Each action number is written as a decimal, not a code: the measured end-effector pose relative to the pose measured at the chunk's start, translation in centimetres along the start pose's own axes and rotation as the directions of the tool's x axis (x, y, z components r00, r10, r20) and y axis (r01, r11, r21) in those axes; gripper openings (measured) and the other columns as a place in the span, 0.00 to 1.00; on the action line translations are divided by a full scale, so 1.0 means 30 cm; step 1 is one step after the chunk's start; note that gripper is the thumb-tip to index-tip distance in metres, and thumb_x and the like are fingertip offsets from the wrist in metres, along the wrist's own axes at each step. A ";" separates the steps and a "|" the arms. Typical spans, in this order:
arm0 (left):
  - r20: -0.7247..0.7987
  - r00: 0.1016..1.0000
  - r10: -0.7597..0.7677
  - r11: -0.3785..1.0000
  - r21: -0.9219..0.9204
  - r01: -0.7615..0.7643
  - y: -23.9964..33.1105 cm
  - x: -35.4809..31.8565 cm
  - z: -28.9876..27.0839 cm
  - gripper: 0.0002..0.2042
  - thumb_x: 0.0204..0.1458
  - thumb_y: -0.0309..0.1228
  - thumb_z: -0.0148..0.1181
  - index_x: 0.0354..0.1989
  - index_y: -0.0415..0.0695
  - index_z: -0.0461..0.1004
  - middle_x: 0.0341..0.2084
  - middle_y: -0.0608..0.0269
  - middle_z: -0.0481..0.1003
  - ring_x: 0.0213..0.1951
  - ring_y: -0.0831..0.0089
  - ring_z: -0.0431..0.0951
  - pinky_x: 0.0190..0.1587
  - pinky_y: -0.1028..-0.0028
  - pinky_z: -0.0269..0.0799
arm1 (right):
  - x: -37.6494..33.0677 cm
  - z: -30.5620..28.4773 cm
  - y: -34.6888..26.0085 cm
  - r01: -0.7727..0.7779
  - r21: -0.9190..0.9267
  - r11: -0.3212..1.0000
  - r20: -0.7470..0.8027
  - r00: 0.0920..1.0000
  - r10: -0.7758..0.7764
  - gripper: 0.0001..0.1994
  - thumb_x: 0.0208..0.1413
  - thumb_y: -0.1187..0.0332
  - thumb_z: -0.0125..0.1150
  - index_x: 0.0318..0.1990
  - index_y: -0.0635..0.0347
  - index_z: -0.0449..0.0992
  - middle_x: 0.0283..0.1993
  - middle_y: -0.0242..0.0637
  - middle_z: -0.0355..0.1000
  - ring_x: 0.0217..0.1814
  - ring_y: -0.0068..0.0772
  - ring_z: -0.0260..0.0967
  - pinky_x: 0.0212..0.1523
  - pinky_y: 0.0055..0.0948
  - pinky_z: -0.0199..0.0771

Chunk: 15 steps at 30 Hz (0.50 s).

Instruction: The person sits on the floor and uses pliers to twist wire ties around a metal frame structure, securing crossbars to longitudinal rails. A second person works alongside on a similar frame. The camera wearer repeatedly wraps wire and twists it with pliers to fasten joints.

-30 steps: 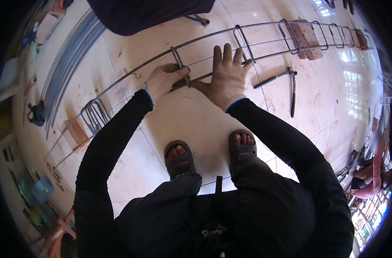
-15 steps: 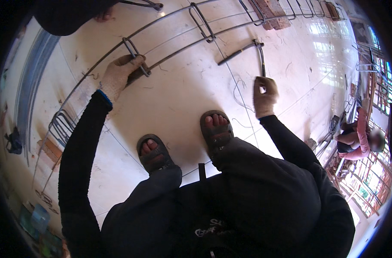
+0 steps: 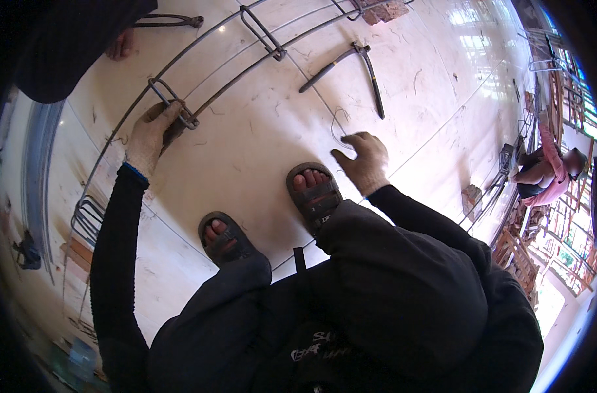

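My gloved left hand (image 3: 151,134) is closed around a long steel rod (image 3: 233,82) of a rebar frame that lies on the tiled floor, right beside a rectangular stirrup (image 3: 174,108). My gloved right hand (image 3: 363,162) hovers low over the floor with fingers spread, holding nothing; a thin piece of tie wire (image 3: 338,128) lies just beyond its fingertips. A pair of long-handled pincers (image 3: 361,62) lies on the floor farther out. My feet in dark sandals (image 3: 315,193) stand between my arms.
Another stirrup (image 3: 262,33) sits on the rods farther along, with bricks (image 3: 384,10) beyond. A person in dark clothes (image 3: 69,39) crouches at the top left. Spare stirrups (image 3: 89,219) are stacked at the left. A person in pink (image 3: 551,173) sits at the right by wooden furniture.
My right hand left the frame, swung out right toward the pincers, then drew back toward my foot and opened. My left hand has stayed on the rod.
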<state>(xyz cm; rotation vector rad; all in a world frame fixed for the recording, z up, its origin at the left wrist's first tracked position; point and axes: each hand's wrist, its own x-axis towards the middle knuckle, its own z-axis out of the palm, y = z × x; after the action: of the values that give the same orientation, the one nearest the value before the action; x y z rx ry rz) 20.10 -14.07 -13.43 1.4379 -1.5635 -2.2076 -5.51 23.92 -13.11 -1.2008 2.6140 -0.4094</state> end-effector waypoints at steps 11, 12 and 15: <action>-0.017 0.997 0.077 0.997 0.033 -0.076 0.002 -0.032 0.041 0.19 0.65 0.40 0.67 0.53 0.36 0.81 0.43 0.62 0.84 0.45 0.77 0.82 0.53 0.77 0.77 | -0.046 -0.077 0.077 0.179 -0.105 0.978 0.377 0.917 -0.127 0.11 0.54 0.58 0.72 0.39 0.54 0.86 0.38 0.41 0.80 0.45 0.48 0.77 0.48 0.47 0.76; -0.015 0.996 0.085 0.996 0.027 -0.084 -0.004 -0.030 0.038 0.19 0.66 0.40 0.66 0.54 0.35 0.81 0.44 0.62 0.84 0.46 0.77 0.82 0.53 0.77 0.77 | -0.075 -0.092 0.069 0.143 -0.163 0.976 0.408 0.911 -0.066 0.13 0.53 0.57 0.73 0.39 0.54 0.86 0.39 0.41 0.80 0.46 0.48 0.78 0.49 0.47 0.77; 0.010 0.993 0.113 0.992 0.051 -0.114 -0.031 0.000 0.019 0.20 0.66 0.42 0.65 0.54 0.35 0.81 0.44 0.61 0.83 0.46 0.77 0.82 0.53 0.77 0.77 | -0.161 -0.087 0.072 0.007 -0.234 0.972 0.387 0.918 0.087 0.16 0.50 0.59 0.76 0.44 0.55 0.85 0.43 0.42 0.79 0.49 0.48 0.78 0.52 0.45 0.78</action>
<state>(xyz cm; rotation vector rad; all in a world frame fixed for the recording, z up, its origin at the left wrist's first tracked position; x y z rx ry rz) 20.09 -13.22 -14.12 1.3196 -1.6721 -2.1259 -4.80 29.39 -10.97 -1.1511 2.3679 0.1442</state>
